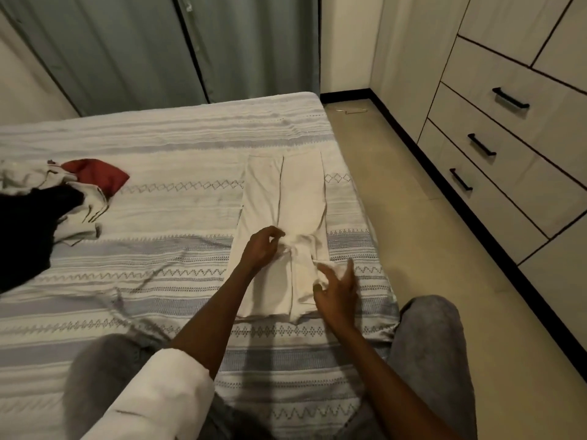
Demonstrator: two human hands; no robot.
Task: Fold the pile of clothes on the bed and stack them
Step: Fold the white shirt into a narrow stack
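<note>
Head view: cream garment (295, 198), long, narrow, sides folded inward, on bed (158, 217).

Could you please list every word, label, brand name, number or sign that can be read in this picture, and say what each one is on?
None: no readable text shows anywhere in this view.
The cream garment under the left hand and right hand shows no label or print.
The pile of clothes shows only stripes, no letters.
The bedspread carries woven zigzag and diamond patterns, not writing.
The drawers bear plain black handles only.
</note>
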